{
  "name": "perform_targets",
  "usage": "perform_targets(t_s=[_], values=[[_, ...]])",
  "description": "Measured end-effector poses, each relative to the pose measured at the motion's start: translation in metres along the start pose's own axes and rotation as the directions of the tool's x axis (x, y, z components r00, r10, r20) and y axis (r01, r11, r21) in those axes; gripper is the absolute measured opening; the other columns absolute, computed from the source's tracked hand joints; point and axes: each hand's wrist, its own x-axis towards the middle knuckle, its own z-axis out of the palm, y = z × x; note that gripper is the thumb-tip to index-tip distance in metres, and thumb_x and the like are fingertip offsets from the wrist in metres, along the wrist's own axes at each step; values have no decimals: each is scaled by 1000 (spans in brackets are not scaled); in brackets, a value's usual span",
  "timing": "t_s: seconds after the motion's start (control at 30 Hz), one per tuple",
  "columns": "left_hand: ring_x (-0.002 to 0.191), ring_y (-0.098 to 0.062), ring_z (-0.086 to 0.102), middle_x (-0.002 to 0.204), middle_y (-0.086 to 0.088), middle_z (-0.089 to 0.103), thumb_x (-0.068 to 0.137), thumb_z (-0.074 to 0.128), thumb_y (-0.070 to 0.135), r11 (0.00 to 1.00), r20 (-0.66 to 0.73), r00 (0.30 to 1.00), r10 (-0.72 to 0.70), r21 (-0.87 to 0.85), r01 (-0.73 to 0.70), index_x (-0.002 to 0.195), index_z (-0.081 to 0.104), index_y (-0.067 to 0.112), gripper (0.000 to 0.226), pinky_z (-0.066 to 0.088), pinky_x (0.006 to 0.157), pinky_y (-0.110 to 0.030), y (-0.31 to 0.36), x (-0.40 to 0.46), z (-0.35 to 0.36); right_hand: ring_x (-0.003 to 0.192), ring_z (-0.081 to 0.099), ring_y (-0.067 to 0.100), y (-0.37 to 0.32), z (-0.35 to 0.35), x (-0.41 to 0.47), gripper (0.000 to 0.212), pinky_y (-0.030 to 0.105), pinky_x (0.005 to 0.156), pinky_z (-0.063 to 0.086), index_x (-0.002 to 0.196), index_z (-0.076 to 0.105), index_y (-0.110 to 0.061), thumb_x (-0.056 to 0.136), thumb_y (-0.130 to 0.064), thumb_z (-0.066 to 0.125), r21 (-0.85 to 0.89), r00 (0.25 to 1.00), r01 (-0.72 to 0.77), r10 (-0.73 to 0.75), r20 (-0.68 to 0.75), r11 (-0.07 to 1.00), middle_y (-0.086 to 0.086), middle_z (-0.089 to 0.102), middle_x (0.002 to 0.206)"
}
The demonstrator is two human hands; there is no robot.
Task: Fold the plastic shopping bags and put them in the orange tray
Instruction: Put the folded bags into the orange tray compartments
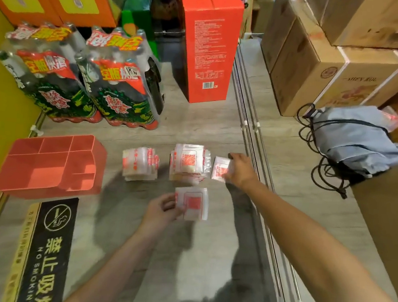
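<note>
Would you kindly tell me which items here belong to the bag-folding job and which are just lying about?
Job: orange tray; two bag stacks; folded bag in left hand; small bag under right hand.
Lying about: bottle packs; red box; cardboard cartons; no-smoking mat.

Two stacks of folded clear, red-printed bags [140,163] [188,163] lie at frame centre; single folded bags sit right [220,169] and below [192,203]. The compartmented orange tray [47,164] sits at left.

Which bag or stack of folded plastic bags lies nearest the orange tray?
The left stack of folded bags, untouched, beside the orange divided tray; the others lie further right.
</note>
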Motion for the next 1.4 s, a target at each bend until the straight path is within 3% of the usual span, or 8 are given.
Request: perform_targets(t_s=[0.3,0.43,0.6,0.73,0.87,1.13,1.3,1.4], values=[[86,-7,72,97,1,77,86,73,-4,1000,43,999,15,-16,-14,109,68,13,29,57,69,-22,6,3,-12,111,53,24,-1,-5,-14,58,36,97,45,117,62,-17,73,-49,84,-276,991,-128,131,-6,953,5,60,112],[76,-5,70,89,1,76,87,69,-9,996,32,999,-2,-92,4,104,67,12,28,56,65,-20,12,-4,-30,109,61,24,-5,-6,-48,48,39,94,52,124,59,-13,86,-35,78,-34,987,-163,163,-3,986,8,64,117],[77,-16,68,78,5,77,63,80,5,977,132,991,-34,-205,61,99,61,10,41,52,71,-32,26,-24,-84,80,70,21,-39,-17,-124,51,34,61,59,124,62,-12,83,-36,80,278,990,-109,129,-54,954,6,69,98],[90,-25,72,85,3,78,83,73,-8,984,36,997,-67,-166,72,106,65,14,33,57,86,-46,21,-39,-137,75,73,27,-84,-8,-171,18,49,68,62,89,70,-23,81,-31,83,485,996,2,43,-80,875,8,75,84],[99,-27,73,105,-5,77,86,73,-4,986,9,996,-84,-146,84,126,60,11,45,57,93,-51,18,-59,-187,85,74,23,-136,14,-200,30,45,77,62,106,71,-14,88,-38,70,622,998,40,-62,15,782,11,76,96],[104,-28,68,118,-16,70,85,72,-2,975,-79,996,37,-214,-53,108,64,14,29,55,87,-40,21,-83,-264,89,75,18,-228,49,-213,17,32,75,62,103,72,-21,89,-31,68,686,964,141,-258,70,714,1,78,95],[99,-13,71,98,4,78,86,62,0,980,-128,987,101,-159,-121,107,61,17,26,60,74,-24,28,-93,-281,92,75,16,-256,65,-201,17,28,74,61,110,71,-19,94,-22,67,687,941,190,-329,76,701,0,76,103],[92,-11,74,101,3,77,91,65,1,984,-211,975,65,-148,-97,104,64,22,25,59,71,-25,37,-99,-282,97,73,13,-266,70,-192,26,29,77,61,118,70,-17,94,-25,67,679,930,197,-354,99,707,-1,74,111]])
